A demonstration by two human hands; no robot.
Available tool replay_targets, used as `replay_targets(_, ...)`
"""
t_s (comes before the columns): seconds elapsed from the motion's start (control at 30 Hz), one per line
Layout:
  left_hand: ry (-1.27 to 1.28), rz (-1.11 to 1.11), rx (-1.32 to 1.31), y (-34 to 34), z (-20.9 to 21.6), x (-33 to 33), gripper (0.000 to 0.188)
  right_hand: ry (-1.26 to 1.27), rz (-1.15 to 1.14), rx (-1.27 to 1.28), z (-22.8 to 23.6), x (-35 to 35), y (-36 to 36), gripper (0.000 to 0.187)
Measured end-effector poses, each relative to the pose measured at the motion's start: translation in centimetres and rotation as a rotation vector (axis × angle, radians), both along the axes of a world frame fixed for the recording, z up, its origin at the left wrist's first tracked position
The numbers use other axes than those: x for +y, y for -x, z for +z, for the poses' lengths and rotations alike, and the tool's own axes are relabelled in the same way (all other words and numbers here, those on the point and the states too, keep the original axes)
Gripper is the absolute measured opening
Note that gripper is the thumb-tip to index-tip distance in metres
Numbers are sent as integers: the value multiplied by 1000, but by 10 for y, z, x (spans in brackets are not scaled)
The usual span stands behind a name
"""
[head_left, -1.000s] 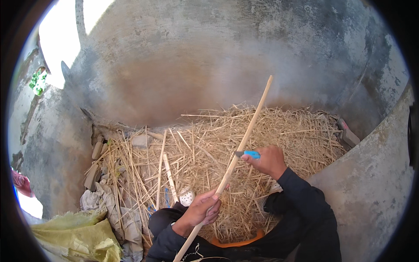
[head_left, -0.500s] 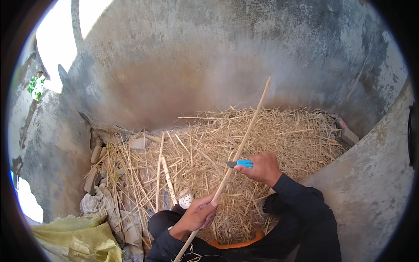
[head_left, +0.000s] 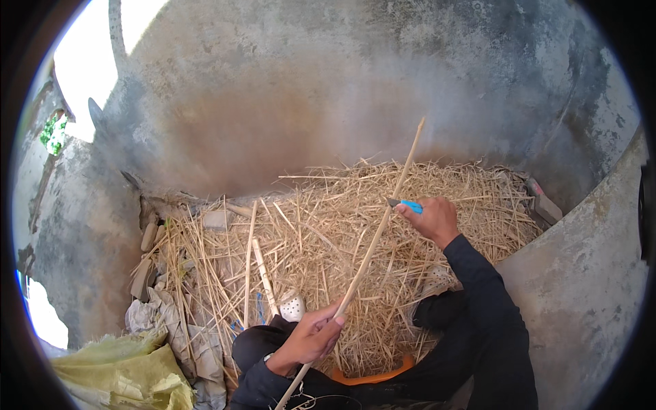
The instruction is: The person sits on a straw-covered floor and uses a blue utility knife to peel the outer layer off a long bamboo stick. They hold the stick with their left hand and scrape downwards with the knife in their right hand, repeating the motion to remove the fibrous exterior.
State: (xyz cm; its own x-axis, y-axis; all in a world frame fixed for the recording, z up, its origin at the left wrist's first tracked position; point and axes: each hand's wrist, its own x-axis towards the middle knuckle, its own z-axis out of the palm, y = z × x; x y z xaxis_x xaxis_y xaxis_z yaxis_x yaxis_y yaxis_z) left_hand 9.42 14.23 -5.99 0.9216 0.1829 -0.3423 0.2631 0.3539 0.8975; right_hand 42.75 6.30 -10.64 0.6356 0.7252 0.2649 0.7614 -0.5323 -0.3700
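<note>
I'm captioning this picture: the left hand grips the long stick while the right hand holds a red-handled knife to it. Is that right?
Not quite: the knife has a blue handle, not red, as the head view shows. The left hand grips the long stick, and the right hand holds the knife to it.

Floor (head_left: 236,240) strewn with shavings (head_left: 424,287)
Straw-coloured, they form a broad heap; toward the left lie two pale sticks (head_left: 264,277), a greyish block (head_left: 216,219) and crumpled pale cloth (head_left: 179,321).
</note>
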Motion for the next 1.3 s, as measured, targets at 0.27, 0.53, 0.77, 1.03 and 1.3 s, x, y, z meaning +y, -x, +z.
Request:
replay_targets(0.27, -76, 2, 0, 5, 3, -4, 51, -66, 110, -138, 0, 1, 15, 83)
replay_targets(0.53, 16, -21, 11, 7, -4, -5, 49, -110, -165, -42, 18, -23, -50, 79)
replay_targets(0.77, 324, 46, -86, -7, 6, 7, 49, -13, 336, -79, 32, -18, 71, 78)
replay_targets(1.03, 340, 89, -31, -19, 8, 4, 45, -75, 318, -70, 17, -9, 71, 76)
replay_targets(1.3, 331, 54, -74, -17, 3, 1, 45, -104, 300, -104, 14, -10, 66, 72)
